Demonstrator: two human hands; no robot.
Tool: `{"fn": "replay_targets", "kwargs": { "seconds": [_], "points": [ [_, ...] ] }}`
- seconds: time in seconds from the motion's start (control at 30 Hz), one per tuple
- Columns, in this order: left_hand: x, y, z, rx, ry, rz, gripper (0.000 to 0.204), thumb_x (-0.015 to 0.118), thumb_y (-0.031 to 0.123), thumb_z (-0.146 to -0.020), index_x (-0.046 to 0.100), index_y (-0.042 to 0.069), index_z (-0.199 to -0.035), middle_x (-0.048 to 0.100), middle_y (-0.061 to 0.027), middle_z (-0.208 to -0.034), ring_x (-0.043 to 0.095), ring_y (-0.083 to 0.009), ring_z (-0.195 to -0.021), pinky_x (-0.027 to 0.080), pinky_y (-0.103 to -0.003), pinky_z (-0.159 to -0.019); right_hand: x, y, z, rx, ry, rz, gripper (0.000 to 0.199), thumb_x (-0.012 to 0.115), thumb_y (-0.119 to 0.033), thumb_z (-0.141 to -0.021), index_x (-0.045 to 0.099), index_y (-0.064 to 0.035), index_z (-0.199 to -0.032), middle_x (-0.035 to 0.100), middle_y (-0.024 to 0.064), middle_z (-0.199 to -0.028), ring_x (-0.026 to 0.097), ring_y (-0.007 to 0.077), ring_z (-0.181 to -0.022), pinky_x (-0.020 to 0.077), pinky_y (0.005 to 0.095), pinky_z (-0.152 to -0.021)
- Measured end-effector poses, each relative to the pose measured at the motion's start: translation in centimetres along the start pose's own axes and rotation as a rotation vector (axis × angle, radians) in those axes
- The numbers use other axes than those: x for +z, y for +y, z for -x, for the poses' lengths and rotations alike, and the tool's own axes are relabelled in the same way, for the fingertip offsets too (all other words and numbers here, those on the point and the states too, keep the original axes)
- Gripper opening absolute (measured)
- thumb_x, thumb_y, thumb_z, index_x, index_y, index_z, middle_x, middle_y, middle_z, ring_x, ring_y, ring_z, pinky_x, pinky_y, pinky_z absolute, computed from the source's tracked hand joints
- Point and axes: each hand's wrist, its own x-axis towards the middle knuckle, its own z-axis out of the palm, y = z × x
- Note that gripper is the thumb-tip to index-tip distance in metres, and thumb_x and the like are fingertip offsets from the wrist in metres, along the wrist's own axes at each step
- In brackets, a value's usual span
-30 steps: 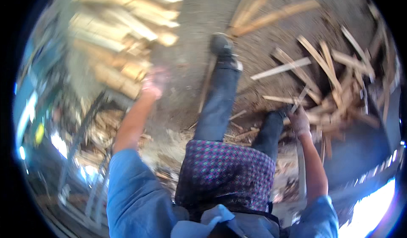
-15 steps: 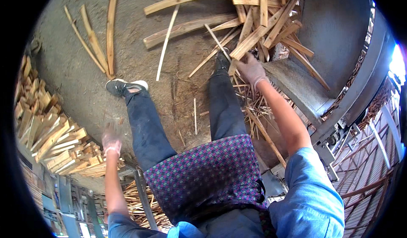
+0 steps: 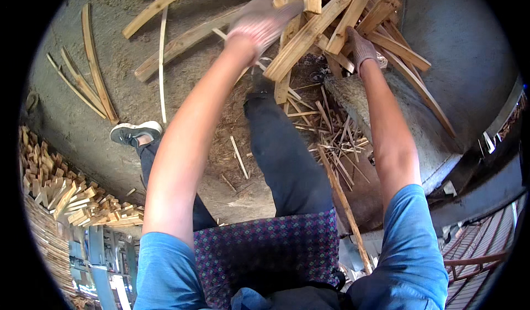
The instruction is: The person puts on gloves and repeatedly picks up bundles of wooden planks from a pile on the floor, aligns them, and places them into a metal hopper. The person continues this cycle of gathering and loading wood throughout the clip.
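A loose heap of sawn wooden boards lies in front of me at the far middle. My left hand, in a thin pale glove and smeared by motion, reaches over the boards on the heap's left side with its fingers stretched out. My right hand, gloved too, is at the heap's right side, its fingers curled against the edge of a wooden board. Its fingertips are partly hidden among the wood.
A metal chute with a worn ledge stands at the right. Thin wood splinters litter the ground below. Long curved slats lie at the far left; a stack of cut wood stands nearer. My shoe is beside the slats.
My left hand has swung from low on the left up to the heap. My right hand has moved farther in among the boards. The view has shifted toward the right.
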Motion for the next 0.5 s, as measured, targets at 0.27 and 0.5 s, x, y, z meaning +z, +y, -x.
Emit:
{"fn": "replay_targets", "kwargs": {
  "seconds": [0.27, 0.5],
  "points": [
    [7.6, 2.0, -5.6, 0.042, 0.219, -0.327, 0.089, 0.072, 0.047, -0.088, 0.038, -0.005, -0.151, 0.046, -0.0303, -0.15, 0.044, -0.0406, -0.142, 0.036, -0.044, -0.119, -0.7, -0.5, 1.4, -0.133, 0.234, 0.231, 0.086, 0.062, -0.067, -0.087, 0.066, 0.012, -0.121, 0.067, 0.0317, -0.124, 0.065, 0.0426, -0.116, 0.0477, 0.0446, -0.1],
    [8.5, 1.2, 6.1, 0.084, 0.09, -0.135, 0.076, 0.074, 0.031, -0.087, 0.043, -0.005, -0.146, 0.053, -0.0302, -0.141, 0.051, -0.0442, -0.131, 0.043, -0.048, -0.111, 2.5, -2.7, 6.1, -0.09, 0.0, 0.165, 0.072, 0.067, -0.052, -0.086, 0.062, 0.0096, -0.123, 0.067, 0.0304, -0.124, 0.065, 0.0414, -0.118, 0.049, 0.0425, -0.099]
  ]
}}
